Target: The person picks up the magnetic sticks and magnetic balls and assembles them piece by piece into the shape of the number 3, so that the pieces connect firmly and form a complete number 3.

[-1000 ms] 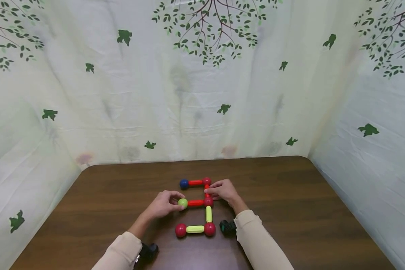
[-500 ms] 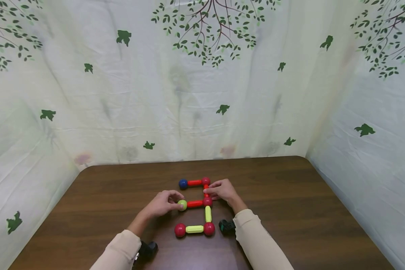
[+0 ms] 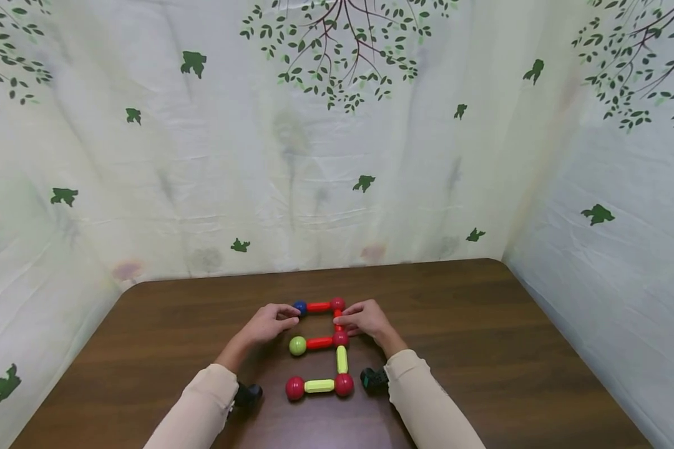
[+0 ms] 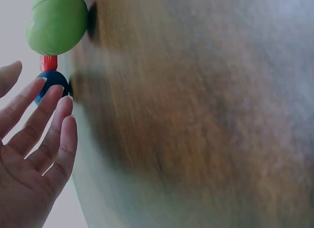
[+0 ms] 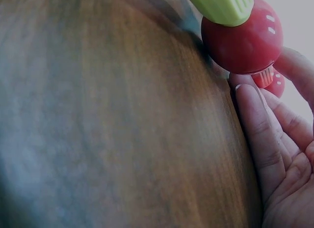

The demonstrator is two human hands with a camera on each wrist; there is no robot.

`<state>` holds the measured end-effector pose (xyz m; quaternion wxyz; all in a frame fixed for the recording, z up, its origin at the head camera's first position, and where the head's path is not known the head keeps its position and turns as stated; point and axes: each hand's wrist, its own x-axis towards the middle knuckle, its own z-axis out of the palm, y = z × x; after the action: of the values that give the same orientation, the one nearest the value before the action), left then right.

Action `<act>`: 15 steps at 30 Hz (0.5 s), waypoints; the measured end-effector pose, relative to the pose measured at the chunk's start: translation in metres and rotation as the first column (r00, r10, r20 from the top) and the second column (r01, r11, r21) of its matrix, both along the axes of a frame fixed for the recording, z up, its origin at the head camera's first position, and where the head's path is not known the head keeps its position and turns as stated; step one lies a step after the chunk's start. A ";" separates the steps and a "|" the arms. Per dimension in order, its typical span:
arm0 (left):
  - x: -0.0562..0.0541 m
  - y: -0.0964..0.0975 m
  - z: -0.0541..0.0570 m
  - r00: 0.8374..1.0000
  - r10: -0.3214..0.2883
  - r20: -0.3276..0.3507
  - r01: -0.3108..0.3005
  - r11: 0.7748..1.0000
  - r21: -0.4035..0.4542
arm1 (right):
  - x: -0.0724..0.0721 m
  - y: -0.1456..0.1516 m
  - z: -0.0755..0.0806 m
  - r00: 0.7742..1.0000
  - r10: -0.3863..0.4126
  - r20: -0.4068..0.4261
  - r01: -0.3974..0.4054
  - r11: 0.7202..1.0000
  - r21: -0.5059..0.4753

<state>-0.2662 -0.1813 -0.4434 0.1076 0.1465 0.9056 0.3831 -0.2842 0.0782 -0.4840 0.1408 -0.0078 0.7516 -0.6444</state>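
On the table lies a joined figure of coloured balls and rods. My left hand [image 3: 266, 323] is beside the blue ball [image 3: 300, 307] at its top left end, fingertips right at the ball; the left wrist view shows the fingers [image 4: 51, 127] spread and fairly straight. A red rod [image 3: 318, 307] links the blue ball to a red ball [image 3: 337, 304]. My right hand [image 3: 367, 319] pinches the upright red rod [image 3: 337, 313] between that ball and the middle red ball [image 3: 340, 338], partly hiding it. A green ball [image 3: 297, 346] ends the middle red rod [image 3: 318, 343].
Nearer me, a yellow-green rod [image 3: 342, 360] runs down to a red ball [image 3: 344, 385]. Another yellow-green rod [image 3: 319, 386] joins it to a red ball [image 3: 294, 388] on the left. A pale cloth with leaf prints [image 3: 292, 206] hangs behind the brown table [image 3: 483, 349].
My left hand has let go of the green ball and moved away from me to the blue ball. The right hand keeps its place on the red rod. The head view has shifted slightly.
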 end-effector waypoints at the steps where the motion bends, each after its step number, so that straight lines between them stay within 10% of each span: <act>1: 0.001 -0.001 0.000 1.000 0.001 -0.003 -0.001 1.000 0.006 | 0.001 -0.001 0.001 1.000 0.000 -0.002 0.000 1.000 0.000; 15: 0.016 0.002 0.007 0.976 -0.201 0.089 0.207 0.976 -0.062 | 0.000 0.000 0.002 1.000 0.006 0.011 -0.006 1.000 -0.001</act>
<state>-0.2498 -0.1796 -0.4368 0.1887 0.2188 0.8937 0.3434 -0.2843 0.0781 -0.4820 0.1469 -0.0063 0.7504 -0.6445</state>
